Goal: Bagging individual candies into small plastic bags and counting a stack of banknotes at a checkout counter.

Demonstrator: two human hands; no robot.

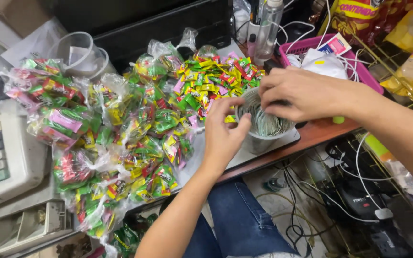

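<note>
We had both hands at a clear plastic cup (264, 136) packed with thin, pale folded plastic bags, standing near the front edge of the brown wooden desk (319, 134). Our left hand (223, 131) sat against the cup's near rim, thumb and fingers pinched together at the bag edges, though we could not tell whether a bag was actually caught between them. Our right hand (299, 93) came in from the right with its fingers curled down over the top of the stack, touching the bags; a firm hold could not be made out there either.

Just behind and left of the cup lay a loose heap of small wrapped candies (211, 81) in green, yellow, red and pink, and further left a spread of knotted clear bags filled with the same candies (115, 138). A pink plastic basket (354, 64) stood behind the right hand, and a beige calculator (1, 157) lay at far left.

As we judged it, the cup stood close to the desk edge, so a sideways tug on a tightly wedged bag could tip it. Thin bags clinging together could also lift out several at once.
</note>
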